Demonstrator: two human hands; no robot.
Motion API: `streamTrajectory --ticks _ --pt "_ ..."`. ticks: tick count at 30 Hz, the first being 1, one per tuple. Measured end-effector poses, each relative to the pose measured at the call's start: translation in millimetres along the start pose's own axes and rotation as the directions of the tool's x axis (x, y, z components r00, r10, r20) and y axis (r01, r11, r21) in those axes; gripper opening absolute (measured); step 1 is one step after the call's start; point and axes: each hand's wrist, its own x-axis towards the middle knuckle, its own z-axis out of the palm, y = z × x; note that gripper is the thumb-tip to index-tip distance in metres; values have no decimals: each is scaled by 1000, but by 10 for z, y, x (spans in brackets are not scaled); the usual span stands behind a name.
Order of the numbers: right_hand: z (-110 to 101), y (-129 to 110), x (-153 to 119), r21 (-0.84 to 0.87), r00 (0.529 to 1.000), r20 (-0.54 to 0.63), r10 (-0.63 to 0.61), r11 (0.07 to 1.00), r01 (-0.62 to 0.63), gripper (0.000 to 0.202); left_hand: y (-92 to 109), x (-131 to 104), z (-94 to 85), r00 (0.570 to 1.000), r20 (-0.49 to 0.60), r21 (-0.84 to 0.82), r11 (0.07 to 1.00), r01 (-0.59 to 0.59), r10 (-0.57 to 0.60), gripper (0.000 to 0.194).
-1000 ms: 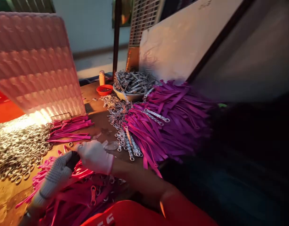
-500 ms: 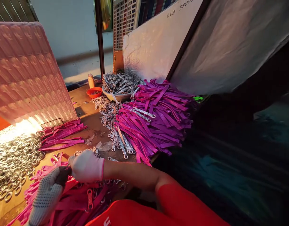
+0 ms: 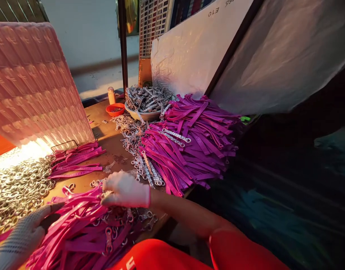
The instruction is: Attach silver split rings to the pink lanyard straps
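My right hand (image 3: 126,189), in a white glove, is over the far edge of a heap of pink-purple straps (image 3: 85,232) with metal rings on them. Its bent fingers close around a small metal chain strip (image 3: 106,194), mostly hidden by the glove. My left hand (image 3: 23,234), in a dotted grey-white fingerless glove, is at the heap's left side, thumb and forefinger apart. Beyond it on the left, a purple strap end (image 3: 2,237) sticks out; whether the hand touches it I cannot tell. Metal links (image 3: 96,183) lie beside my right fingers.
Loose metal rings (image 3: 23,187) cover the left side under a bright lamp. A quilted pink sheet (image 3: 40,82) stands behind them. A larger purple strap pile (image 3: 195,146) lies right, near a bowl of metal chain strips (image 3: 146,115) and a small orange bowl (image 3: 115,109).
My hands, together half a second ago, have parted. The left has moved left and toward me; the right has shifted right to the metal links. The view has turned slightly left.
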Motion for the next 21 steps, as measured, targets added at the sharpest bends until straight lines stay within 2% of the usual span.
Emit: streamTrajectory --ticks 1,2,3,5,7,10,12,14,16,18,20,21 --pt "10 165 -12 -41 998 0 60 997 -60 40 9 -47 46 999 -34 -45 999 11 -12 52" --pt "35 335 -14 -115 985 1 173 978 -172 37 21 -92 111 997 -75 -92 996 8 -15 55" --pt "75 499 -7 -206 947 18 321 928 -310 33 36 -130 188 994 -108 -138 990 -2 -13 56" --pt "203 770 24 -289 893 35 449 860 -421 26 67 -174 339 992 -122 -270 963 -9 -25 52" --pt "371 931 60 -336 875 47 482 832 -441 23 89 -180 445 996 -45 -480 876 42 -73 42" --pt "618 998 82 -376 876 28 482 817 -438 26 98 -196 491 981 149 -714 673 195 -127 51" --pt "737 997 77 -389 877 0 480 808 -442 28 95 -262 490 971 218 -779 581 236 -102 54" --pt "799 1004 71 -394 877 -31 479 801 -451 27 94 -367 503 977 214 -834 515 196 -25 61" --pt "798 1033 79 -386 878 -62 474 800 -459 26 92 -473 539 990 142 -855 507 109 26 64" --pt "737 1075 111 -370 883 -98 460 806 -461 26 80 -545 591 998 69 -837 545 52 10 60" --pt "638 1098 168 -244 885 -185 428 852 -463 26 52 -571 651 999 1 -774 632 30 -47 46" --pt "583 1089 202 -115 877 -246 413 886 -450 26 35 -572 681 997 -34 -738 675 20 -67 39"
